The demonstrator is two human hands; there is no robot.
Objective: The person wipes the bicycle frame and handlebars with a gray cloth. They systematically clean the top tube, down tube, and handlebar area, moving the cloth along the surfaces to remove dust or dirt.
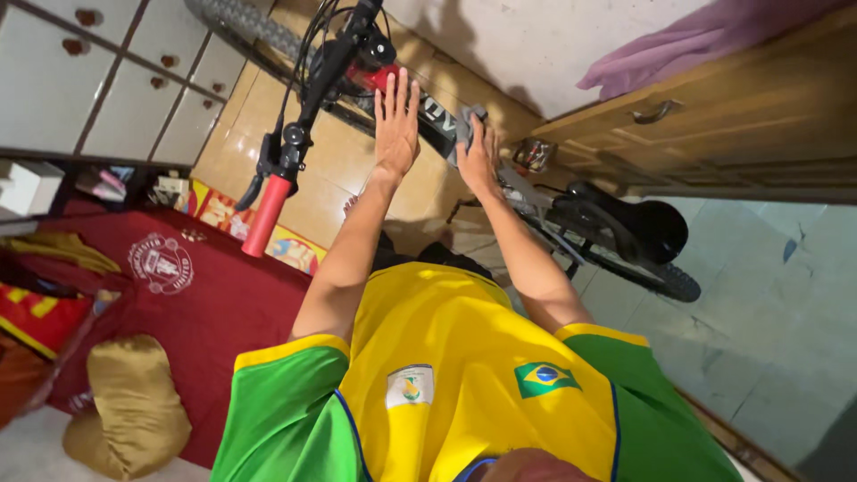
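Both hands on a bicycle frame

Left hand (396, 120) lies flat, fingers spread, on the frame (437, 125); right hand (478, 156) presses a grey cloth (466, 125) just beside, along the tube.

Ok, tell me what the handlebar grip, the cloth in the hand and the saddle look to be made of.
Handlebar grip: probably rubber or foam, matte red with no shine.
Cloth: soft woven fabric, grey, bunched and folded under the right hand.
Saddle: looks like smooth synthetic leather or plastic, black with a slight gloss.
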